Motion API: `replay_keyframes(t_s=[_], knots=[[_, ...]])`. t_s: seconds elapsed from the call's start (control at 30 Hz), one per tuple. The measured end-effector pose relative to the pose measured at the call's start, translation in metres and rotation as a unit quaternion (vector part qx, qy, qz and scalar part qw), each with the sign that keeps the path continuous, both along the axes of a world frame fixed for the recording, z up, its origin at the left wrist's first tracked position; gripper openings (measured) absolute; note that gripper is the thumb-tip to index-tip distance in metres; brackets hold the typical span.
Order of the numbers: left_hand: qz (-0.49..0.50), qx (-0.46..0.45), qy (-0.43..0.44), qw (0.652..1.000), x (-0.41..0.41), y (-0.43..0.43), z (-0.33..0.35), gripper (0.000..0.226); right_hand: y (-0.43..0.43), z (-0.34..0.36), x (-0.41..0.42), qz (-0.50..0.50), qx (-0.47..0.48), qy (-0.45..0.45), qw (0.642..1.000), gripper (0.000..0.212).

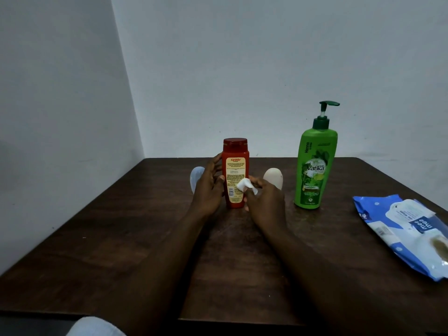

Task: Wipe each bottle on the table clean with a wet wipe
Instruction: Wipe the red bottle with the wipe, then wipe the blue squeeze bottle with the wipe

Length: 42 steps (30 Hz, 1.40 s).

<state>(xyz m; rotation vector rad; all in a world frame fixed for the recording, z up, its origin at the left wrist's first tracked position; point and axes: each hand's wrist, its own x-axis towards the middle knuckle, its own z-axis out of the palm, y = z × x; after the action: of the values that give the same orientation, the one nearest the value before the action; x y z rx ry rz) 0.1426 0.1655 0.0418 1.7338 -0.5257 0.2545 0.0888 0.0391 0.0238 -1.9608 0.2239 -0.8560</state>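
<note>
On the table, the left hand curled round the upright red bottle while the right hand pinched a wet wipe against its label, so wiping was probably under way. The green pump bottle and two pale bottles beyond likely awaited theirs.

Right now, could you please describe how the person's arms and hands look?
The left hand and right hand are bare, with no gloves, rings or watch visible. The left forearm and right forearm are bare too, with no sleeves in view.
</note>
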Motion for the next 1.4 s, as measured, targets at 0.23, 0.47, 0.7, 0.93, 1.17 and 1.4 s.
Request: replay_keyframes(t_s=[0.23, 0.47, 0.7, 0.93, 1.17, 1.4], knots=[[0.018, 0.009, -0.022, 1.0, 0.0, -0.004, -0.003, 0.052, -0.003, -0.003, 0.005, 0.005, 0.018, -0.014, 1.0, 0.024], [0.053, -0.027, -0.078, 0.995, -0.003, -0.001, 0.007, 0.063, -0.008, -0.002, 0.004, 0.007, 0.02, -0.05, 0.999, 0.027], [0.199, -0.063, -0.105, 0.972, -0.018, 0.023, 0.012, 0.036, -0.014, 0.006, -0.005, 0.013, 0.036, -0.101, 0.994, 0.03], [0.245, 0.02, 0.071, 0.967, 0.003, 0.05, -0.018, 0.074, -0.012, 0.01, -0.011, 0.041, 0.045, -0.11, 0.992, 0.026], [0.182, 0.043, 0.125, 0.974, 0.011, 0.041, -0.022, 0.083, -0.008, 0.002, -0.014, 0.093, 0.052, -0.073, 0.992, 0.026], [0.16, 0.054, 0.128, 0.977, 0.011, 0.042, -0.023, 0.066, -0.006, -0.001, -0.014, 0.111, 0.052, -0.054, 0.991, 0.025]])
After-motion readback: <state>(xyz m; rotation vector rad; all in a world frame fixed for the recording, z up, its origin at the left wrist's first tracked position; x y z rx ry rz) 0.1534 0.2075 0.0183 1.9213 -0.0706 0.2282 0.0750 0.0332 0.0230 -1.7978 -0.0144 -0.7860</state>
